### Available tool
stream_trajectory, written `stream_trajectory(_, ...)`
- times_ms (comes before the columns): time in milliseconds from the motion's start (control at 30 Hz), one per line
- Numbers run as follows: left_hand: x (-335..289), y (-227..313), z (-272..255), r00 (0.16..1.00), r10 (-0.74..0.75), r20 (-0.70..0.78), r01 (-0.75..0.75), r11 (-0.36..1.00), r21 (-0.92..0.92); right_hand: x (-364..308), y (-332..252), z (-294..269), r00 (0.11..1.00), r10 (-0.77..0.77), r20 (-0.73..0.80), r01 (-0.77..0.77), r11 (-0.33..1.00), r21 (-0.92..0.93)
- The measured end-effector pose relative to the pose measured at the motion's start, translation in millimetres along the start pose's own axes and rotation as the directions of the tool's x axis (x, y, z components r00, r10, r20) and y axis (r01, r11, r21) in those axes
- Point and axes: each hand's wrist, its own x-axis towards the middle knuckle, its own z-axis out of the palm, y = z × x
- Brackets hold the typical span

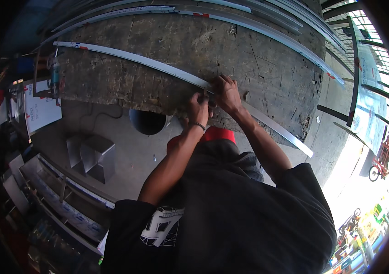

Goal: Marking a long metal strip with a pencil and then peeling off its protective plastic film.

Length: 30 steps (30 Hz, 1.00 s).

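Observation:
A long, narrow metal profile with a pale face lies slanted across the worn wooden workbench. My left hand, wearing a dark bracelet, is closed at the bench's near edge, just below the profile. Right beside it, my right hand is bent closed over the profile, fingers curled down. What the fingertips pinch is hidden between the two hands. A silver strip runs out from under my right forearm past the bench's right end; I cannot tell whether it is the same piece.
More long metal profiles lie along the bench's far side. Below the near edge is a dark round bucket-like container. Bent sheet-metal pieces stand on the floor at left, near a rack. A framed glass panel is at right.

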Motion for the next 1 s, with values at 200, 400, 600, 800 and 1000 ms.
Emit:
stream_trajectory(200,7,6,-1,1.000,0.024,0.010,-0.024,0.999,0.028,2,-1,2,1.000,-0.010,-0.012,0.010,1.000,0.008)
stream_trajectory(400,0,5,0,1.000,0.008,0.011,-0.008,1.000,-0.005,2,1,2,0.999,0.034,0.025,-0.034,0.999,0.018)
stream_trajectory(600,6,7,-1,0.999,0.047,0.005,-0.047,0.999,0.025,1,3,5,1.000,0.004,0.004,-0.004,1.000,0.004)
stream_trajectory(800,3,6,-1,1.000,0.003,-0.007,-0.003,0.999,0.046,2,5,7,1.000,0.009,-0.005,-0.009,1.000,-0.017)
stream_trajectory(1000,9,5,-5,0.999,0.035,-0.014,-0.034,0.996,0.078,2,5,8,1.000,-0.004,-0.013,0.004,1.000,-0.005)
